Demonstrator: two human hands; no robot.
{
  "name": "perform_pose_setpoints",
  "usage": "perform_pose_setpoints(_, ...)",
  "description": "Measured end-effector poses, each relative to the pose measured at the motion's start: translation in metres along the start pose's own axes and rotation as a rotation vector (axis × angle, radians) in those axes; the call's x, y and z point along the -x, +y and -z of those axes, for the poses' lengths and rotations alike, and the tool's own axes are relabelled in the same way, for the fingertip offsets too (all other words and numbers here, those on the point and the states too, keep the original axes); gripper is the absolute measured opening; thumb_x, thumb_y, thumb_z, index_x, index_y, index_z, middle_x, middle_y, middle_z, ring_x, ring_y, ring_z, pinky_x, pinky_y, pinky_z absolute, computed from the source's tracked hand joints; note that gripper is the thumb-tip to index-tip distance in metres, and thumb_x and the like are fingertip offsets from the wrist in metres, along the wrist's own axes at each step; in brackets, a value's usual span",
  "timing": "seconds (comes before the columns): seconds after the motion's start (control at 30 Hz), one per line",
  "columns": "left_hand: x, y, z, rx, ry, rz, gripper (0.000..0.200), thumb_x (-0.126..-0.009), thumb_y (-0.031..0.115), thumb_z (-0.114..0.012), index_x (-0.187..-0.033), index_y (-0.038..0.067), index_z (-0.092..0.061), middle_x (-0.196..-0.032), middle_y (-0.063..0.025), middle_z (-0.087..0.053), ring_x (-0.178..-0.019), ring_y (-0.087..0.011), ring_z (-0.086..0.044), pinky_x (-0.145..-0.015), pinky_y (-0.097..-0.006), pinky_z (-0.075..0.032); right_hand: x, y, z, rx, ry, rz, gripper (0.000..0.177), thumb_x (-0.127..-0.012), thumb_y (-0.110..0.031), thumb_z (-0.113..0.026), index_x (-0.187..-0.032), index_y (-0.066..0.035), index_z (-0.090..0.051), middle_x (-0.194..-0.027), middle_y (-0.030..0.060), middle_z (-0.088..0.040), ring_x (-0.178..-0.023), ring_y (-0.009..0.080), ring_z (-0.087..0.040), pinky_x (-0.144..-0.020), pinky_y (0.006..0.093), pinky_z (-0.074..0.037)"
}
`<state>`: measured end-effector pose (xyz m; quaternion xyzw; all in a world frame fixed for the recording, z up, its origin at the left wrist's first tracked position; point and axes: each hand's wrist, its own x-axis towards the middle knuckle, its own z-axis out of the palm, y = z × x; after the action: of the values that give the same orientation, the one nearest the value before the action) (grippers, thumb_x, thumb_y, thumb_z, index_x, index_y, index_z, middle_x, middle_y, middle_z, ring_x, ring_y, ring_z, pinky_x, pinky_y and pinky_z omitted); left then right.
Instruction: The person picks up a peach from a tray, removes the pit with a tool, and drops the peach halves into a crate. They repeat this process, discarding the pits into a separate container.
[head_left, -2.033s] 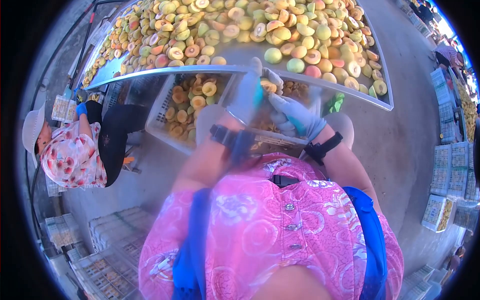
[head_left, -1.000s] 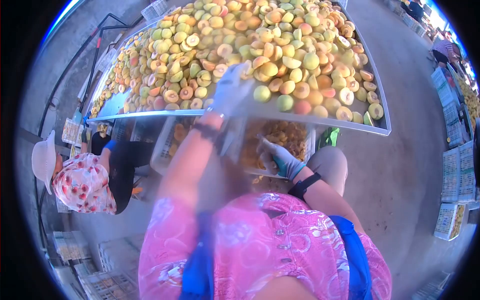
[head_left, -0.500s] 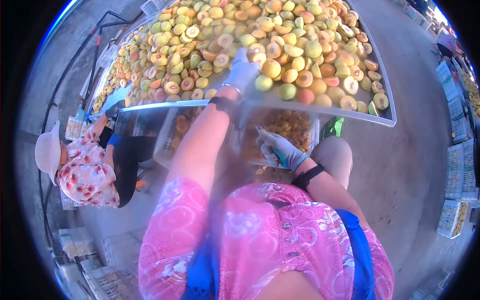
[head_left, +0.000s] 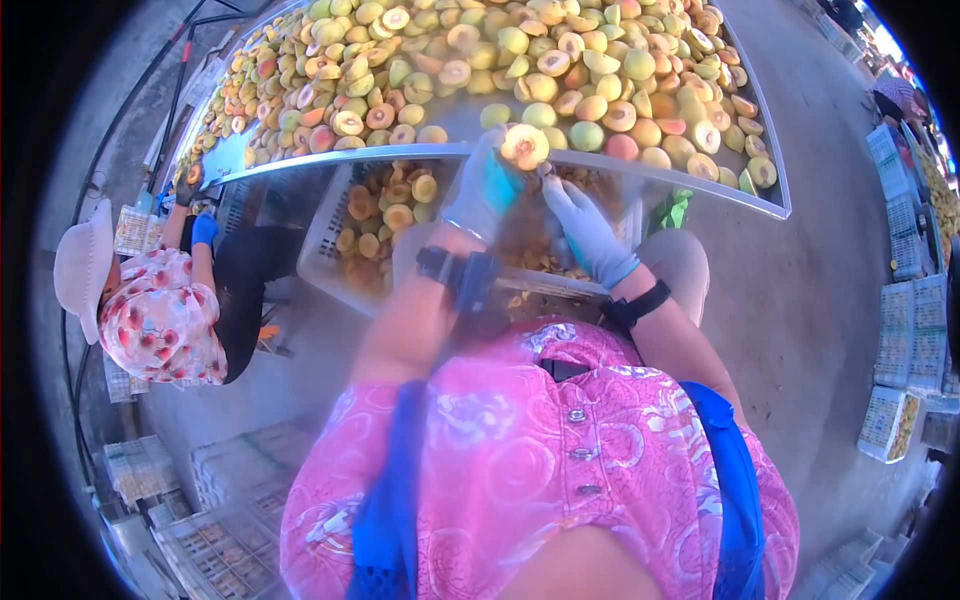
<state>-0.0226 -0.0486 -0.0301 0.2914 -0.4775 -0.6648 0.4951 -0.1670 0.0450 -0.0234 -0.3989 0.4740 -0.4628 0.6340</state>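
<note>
My left hand point(head_left: 485, 187), in a pale glove with a teal palm, holds a halved fruit point(head_left: 525, 147) with its cut face and brown centre showing, at the near edge of the metal tray point(head_left: 400, 152). Close on its right, my right hand point(head_left: 588, 228), also gloved, has its fingers closed round a small tool whose tip point(head_left: 546, 172) is near the fruit; most of the tool is hidden. Many yellow-green fruit halves point(head_left: 600, 60) lie piled on the tray beyond both hands.
Below the tray stand a white crate of fruit halves point(head_left: 330, 265) and another crate point(head_left: 570, 284) with darker pieces. A co-worker point(head_left: 160, 320) sits at the left by the tray. Stacked crates point(head_left: 905, 320) line the right side; more crates point(head_left: 225, 540) stand at the lower left.
My left hand has come back from the pile to the tray's near edge, now with a fruit half. My right hand has risen beside it. The co-worker's hands have shifted.
</note>
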Motion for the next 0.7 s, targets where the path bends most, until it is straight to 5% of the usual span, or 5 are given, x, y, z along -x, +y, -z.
perform_pose_setpoints(0.3,0.023,-0.001,-0.011,-0.278,0.031,-0.237,0.028,-0.095,0.014,-0.055,-0.119,-0.001,-0.055,-0.104,-0.0103,-0.065,-0.092,-0.0171,-0.062,-0.082,-0.0274,-0.051,0.013,-0.026,-0.014,-0.06,-0.051,-0.05,0.024,-0.099,-0.037,-0.05,-0.097,-0.013,-0.054,-0.067,-0.008,-0.044,-0.05,0.0032,-0.039,-0.041,0.0209,-0.03)
perform_pose_setpoints(0.37,0.028,0.004,-0.011,0.363,-0.153,-0.022,0.031,-0.095,0.017,-0.056,-0.121,-0.001,-0.055,-0.105,-0.0113,-0.065,-0.094,-0.0172,-0.062,-0.084,-0.0268,-0.05,0.012,-0.022,-0.016,-0.059,-0.049,-0.039,0.026,-0.099,-0.039,-0.049,-0.099,-0.013,-0.055,-0.066,-0.0079,-0.044,-0.049,0.0033,-0.039,-0.041,0.0208,-0.03)
perform_pose_setpoints(0.47,0.031,0.011,-0.02,0.532,0.045,0.22,0.034,-0.097,0.024,-0.051,-0.121,-0.001,-0.055,-0.107,-0.013,-0.063,-0.094,-0.0178,-0.062,-0.083,-0.0282,-0.051,0.01,-0.015,-0.018,-0.08,-0.064,-0.022,0.03,-0.099,-0.042,-0.048,-0.102,-0.012,-0.055,-0.065,-0.0075,-0.043,-0.048,0.0035,-0.038,-0.04,0.0208,-0.03)
perform_pose_setpoints(0.57,0.033,0.009,-0.022,0.055,-0.006,0.035,0.04,-0.099,0.031,-0.043,-0.12,-0.001,-0.054,-0.108,-0.0148,-0.062,-0.092,-0.021,-0.063,-0.081,-0.0319,-0.052,0.004,-0.006,-0.022,-0.079,-0.051,0.008,0.035,-0.099,-0.046,-0.047,-0.106,-0.012,-0.055,-0.064,-0.007,-0.043,-0.046,0.0038,-0.038,-0.039,0.021,-0.029)
perform_pose_setpoints(0.7,0.03,0.008,-0.03,0.387,0.126,0.182,0.042,-0.098,0.034,-0.042,-0.118,-0.001,-0.054,-0.107,-0.0161,-0.062,-0.09,-0.0253,-0.064,-0.08,-0.0352,-0.054,0.005,-0.003,-0.02,-0.078,-0.069,-0.019,0.039,-0.098,-0.049,-0.047,-0.109,-0.012,-0.055,-0.063,-0.0068,-0.043,-0.044,0.004,-0.037,-0.038,0.0217,-0.027)
